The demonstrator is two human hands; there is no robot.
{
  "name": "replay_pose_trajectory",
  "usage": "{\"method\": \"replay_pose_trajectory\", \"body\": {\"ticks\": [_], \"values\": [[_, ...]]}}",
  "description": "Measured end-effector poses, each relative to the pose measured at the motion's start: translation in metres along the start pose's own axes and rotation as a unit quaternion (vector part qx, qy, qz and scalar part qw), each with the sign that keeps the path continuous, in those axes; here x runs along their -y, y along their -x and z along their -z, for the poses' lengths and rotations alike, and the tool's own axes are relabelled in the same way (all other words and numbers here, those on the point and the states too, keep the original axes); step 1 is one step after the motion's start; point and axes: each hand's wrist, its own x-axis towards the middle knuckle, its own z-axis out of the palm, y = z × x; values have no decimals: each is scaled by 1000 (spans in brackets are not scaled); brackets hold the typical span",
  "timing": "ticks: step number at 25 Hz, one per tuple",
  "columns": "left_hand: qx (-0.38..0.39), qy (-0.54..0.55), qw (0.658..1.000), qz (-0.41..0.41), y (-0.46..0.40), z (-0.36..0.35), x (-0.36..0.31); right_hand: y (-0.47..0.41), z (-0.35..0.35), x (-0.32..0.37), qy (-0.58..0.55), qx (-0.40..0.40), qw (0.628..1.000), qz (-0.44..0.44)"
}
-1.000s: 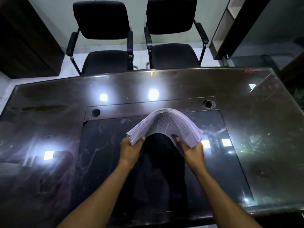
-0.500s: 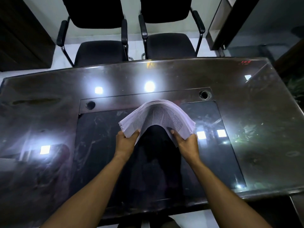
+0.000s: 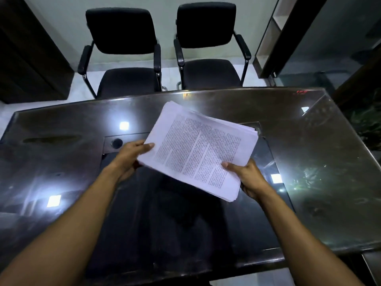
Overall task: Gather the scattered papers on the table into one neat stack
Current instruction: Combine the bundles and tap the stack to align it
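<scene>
Stack of printed papers (image 3: 198, 149) found flattened and face-up, held clear above the glossy dark surface (image 3: 61, 162) — half a second earlier bowed into an arch, edges down. Turned at a skew, far corner reaching toward the back edge of the surface, near corner low on the right. No loose sheets seen elsewhere on the surface; gathering judged essentially done, squaring and setting down judged outstanding. Edges at the far right corner and along the near edge noted as slightly fanned, not flush.

Left hand (image 3: 132, 157) closed on the stack's left corner: thumb pressed on the top sheet, fingers wrapped beneath and mostly hidden. Right hand (image 3: 247, 178) clamped on the near right edge likewise — thumb on top, fingers underneath. Both grips firm on paper, neither hand open. Whole weight of the stack carried by the two hands; no contact with the surface discernible.

Two black armchairs (image 3: 165, 52) beyond the far edge, unoccupied and uninvolved. Ceiling-light reflections noted on the surface, not to be mistaken for sheets.

Risk judged: fanned sheets slipping when the stack is lowered.
</scene>
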Motion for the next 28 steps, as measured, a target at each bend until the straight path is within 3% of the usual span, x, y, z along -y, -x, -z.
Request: {"method": "replay_pose_trajectory", "body": {"ticks": [2,4,7,11,17,24,26,28], "values": [[13,178,984,21,7,1,2,5,-17,-2,-77,-36,996,11],[16,262,965,15,17,-22,10,8,-43,-7,-120,-83,989,20],[-5,264,964,37,31,-72,19,14,-78,-20,-122,-115,985,34],[-123,248,959,60,29,-89,30,28,-93,-35,-107,-103,988,29],[-44,248,968,-14,34,-57,29,30,-45,-17,-219,-15,974,-61],[51,119,991,-37,37,-33,12,-4,-21,40,-2,120,989,-85],[55,58,997,-9,33,-37,16,-15,-32,43,49,117,988,-86],[4,-1,1000,24,23,-47,31,-25,-44,25,140,60,987,-51]]}}
